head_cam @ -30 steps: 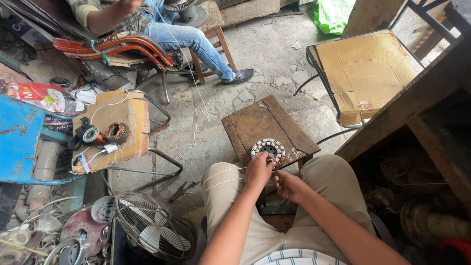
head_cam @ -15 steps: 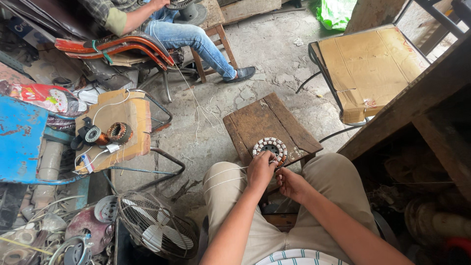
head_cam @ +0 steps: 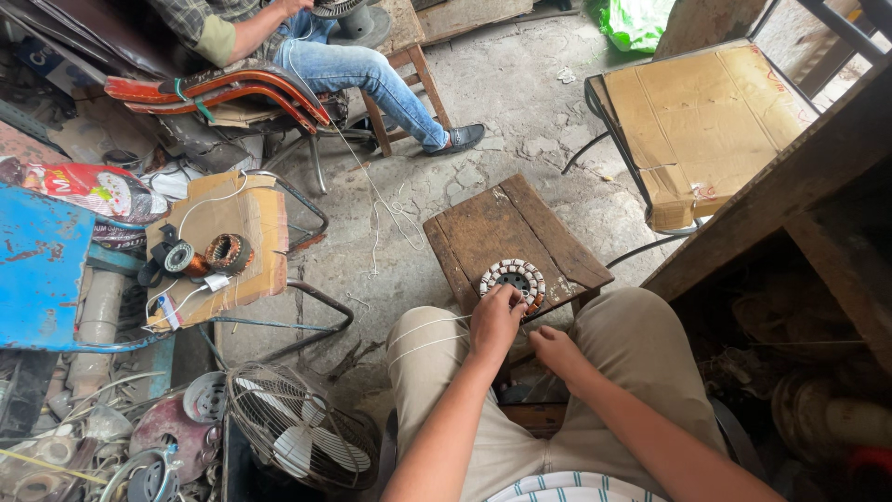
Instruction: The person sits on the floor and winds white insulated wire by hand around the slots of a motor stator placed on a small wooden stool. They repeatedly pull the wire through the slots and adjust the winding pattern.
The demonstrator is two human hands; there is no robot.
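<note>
A round motor stator with pale windings lies on a small worn wooden stool in front of my knees. My left hand rests on the stator's near edge, fingers curled on it. My right hand hovers just below the stool's front edge between my thighs, fingers pinched together; what it pinches is too small to make out. Thin white string runs across my left thigh toward my hands.
Another person sits on a stool at the top, working on a fan. A cardboard-topped chair stands at right, a wooden bench beside it. At left, copper coils on cardboard, a blue panel, a fan cage.
My hands stay at the stator with only slight finger movement. The view has shifted a little.
</note>
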